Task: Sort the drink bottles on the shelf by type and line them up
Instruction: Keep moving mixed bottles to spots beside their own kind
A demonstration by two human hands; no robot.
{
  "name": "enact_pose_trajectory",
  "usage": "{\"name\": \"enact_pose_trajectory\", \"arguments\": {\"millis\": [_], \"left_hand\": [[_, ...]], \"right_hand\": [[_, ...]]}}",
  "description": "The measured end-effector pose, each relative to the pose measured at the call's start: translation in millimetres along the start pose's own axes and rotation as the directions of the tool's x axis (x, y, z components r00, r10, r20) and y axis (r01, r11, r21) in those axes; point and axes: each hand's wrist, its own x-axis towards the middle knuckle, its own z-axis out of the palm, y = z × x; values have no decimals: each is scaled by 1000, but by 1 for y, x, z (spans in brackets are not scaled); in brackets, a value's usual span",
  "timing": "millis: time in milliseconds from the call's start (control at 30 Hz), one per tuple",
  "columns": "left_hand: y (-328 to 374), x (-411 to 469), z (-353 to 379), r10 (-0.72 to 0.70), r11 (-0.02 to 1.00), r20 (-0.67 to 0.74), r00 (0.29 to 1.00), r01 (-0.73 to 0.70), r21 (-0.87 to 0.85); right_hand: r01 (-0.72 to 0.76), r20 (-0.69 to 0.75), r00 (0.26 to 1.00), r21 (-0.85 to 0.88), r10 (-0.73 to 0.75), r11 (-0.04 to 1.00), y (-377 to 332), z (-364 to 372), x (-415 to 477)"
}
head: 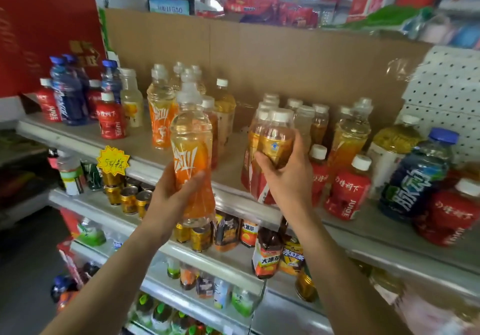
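Observation:
My left hand (171, 191) grips an orange sports drink bottle (192, 137) with a clear cap, held upright in front of the top shelf (145, 152). My right hand (288, 176) holds a red-labelled tea bottle (276, 137) with a white cap, and a second one (253, 139) sits against it on the left. More orange sports bottles (161, 108) stand behind at the left. Red juice bottles (111, 119) and dark blue bottles (68, 93) stand at the far left. Further red juice bottles (348, 189) and a blue-capped bottle (415, 176) stand at the right.
A brown cardboard backing (272, 59) closes the rear of the top shelf. Gold cans (130, 197) and iced tea bottles (267, 254) fill the lower shelves. A yellow price tag (113, 158) hangs on the shelf edge. A red display board (44, 28) rises at the left.

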Motion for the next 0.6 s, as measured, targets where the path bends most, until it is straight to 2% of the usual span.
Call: {"name": "enact_pose_trajectory", "arguments": {"millis": [400,600], "left_hand": [[15,27,-48,-84,996,142,986,83,13],[7,37,-53,-100,995,201,974,93,42]], "right_hand": [[-192,-43,981,-127,188,973,-14,54,14],[-238,-58,971,-112,233,965,-15,59,25]]}}
